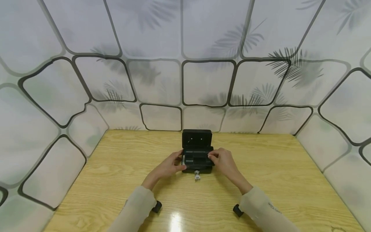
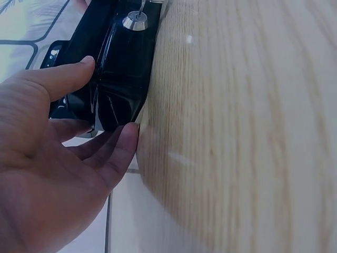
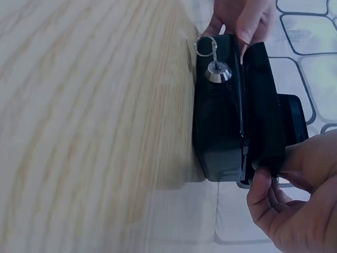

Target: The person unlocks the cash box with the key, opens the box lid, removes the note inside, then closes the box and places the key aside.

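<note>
A black metal cash box (image 1: pixel 197 169) stands on the table with its lid (image 1: pixel 197 138) raised at the back. Keys on a ring (image 1: pixel 197 176) hang from the round lock (image 2: pixel 135 21) on its front. My left hand (image 1: pixel 168 166) holds the box at its left side, thumb at the front rim and fingers along the side wall. My right hand (image 1: pixel 224 161) pinches the right end of a black compartment tray (image 3: pixel 263 105) between thumb and fingers. In the right wrist view this tray sits raised above the box's rim, over its opening.
The wood-grain table (image 1: pixel 133 148) stretches out around the box. A patterned fabric wall (image 1: pixel 208 83) with dark outlines and leaf shapes closes off the back and both sides. Black wrist cameras (image 1: pixel 156 207) sit at both sleeves.
</note>
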Action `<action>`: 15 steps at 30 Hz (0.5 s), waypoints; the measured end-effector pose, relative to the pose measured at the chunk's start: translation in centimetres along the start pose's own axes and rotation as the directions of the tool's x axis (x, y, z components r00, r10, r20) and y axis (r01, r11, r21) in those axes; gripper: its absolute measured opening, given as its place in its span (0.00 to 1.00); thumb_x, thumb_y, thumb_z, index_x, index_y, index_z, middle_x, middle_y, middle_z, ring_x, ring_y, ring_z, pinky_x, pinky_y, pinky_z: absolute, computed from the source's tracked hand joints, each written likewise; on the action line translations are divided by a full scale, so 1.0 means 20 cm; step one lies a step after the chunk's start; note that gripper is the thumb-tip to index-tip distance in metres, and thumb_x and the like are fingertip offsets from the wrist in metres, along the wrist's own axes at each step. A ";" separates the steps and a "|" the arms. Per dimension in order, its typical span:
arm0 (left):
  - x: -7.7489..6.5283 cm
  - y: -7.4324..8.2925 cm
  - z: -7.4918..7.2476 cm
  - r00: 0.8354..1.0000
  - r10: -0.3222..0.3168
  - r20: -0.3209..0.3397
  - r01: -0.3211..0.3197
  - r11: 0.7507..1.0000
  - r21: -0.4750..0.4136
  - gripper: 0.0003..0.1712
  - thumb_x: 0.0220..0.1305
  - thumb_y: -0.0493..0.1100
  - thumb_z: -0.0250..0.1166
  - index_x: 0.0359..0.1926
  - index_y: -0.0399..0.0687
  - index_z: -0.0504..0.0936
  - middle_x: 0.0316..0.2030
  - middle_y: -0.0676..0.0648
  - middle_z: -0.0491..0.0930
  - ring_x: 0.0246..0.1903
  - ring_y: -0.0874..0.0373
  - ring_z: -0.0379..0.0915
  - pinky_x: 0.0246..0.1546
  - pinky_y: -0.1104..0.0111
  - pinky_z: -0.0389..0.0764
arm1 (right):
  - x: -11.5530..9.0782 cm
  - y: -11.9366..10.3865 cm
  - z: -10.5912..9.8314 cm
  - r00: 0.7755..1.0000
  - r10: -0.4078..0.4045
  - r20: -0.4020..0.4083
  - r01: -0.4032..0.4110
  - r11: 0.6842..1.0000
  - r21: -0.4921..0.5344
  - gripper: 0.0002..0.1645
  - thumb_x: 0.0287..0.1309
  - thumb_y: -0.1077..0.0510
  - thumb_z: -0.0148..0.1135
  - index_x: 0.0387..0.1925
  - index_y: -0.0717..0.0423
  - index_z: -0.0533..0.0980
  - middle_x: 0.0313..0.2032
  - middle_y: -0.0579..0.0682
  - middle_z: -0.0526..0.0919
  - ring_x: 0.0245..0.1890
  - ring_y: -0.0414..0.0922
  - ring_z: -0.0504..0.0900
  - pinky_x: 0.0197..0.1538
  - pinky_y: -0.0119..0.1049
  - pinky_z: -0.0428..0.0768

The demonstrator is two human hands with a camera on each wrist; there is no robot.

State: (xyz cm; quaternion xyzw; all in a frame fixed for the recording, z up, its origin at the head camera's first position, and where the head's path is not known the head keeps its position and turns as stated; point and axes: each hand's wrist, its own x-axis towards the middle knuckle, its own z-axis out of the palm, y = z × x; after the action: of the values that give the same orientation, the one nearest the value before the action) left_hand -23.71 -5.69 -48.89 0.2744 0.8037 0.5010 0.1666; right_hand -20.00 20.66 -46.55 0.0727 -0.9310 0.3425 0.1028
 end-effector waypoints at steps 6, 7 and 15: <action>-0.01 0.00 0.00 0.998 -0.054 -0.020 0.055 0.998 0.033 0.45 0.72 0.38 0.66 0.79 0.29 0.52 0.73 0.29 0.61 0.67 0.36 0.66 0.67 0.44 0.69 | -0.02 0.00 -0.05 1.000 0.012 0.002 -0.012 1.000 0.019 0.05 0.64 0.65 0.70 0.39 0.61 0.88 0.36 0.54 0.85 0.30 0.43 0.77 0.31 0.37 0.76; -0.01 0.00 0.00 0.998 -0.052 -0.020 0.053 0.998 0.037 0.45 0.72 0.37 0.66 0.79 0.29 0.52 0.73 0.29 0.61 0.67 0.36 0.66 0.66 0.44 0.69 | -0.02 0.01 -0.06 1.000 0.018 0.005 -0.018 1.000 0.022 0.05 0.64 0.64 0.70 0.39 0.61 0.88 0.36 0.54 0.85 0.29 0.43 0.76 0.31 0.37 0.76; -0.01 0.02 0.00 0.999 -0.052 -0.012 0.053 0.996 0.068 0.44 0.72 0.38 0.66 0.79 0.29 0.52 0.72 0.28 0.61 0.66 0.35 0.67 0.66 0.44 0.69 | -0.04 0.06 -0.12 1.000 0.018 -0.020 -0.017 1.000 0.016 0.05 0.65 0.64 0.69 0.39 0.62 0.88 0.37 0.55 0.85 0.28 0.43 0.75 0.31 0.37 0.74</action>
State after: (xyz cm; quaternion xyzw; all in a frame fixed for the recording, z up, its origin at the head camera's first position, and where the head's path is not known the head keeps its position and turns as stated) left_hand -23.45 -5.70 -48.63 0.2560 0.8283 0.4700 0.1660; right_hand -19.16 23.20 -45.69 0.0619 -0.9278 0.3514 0.1088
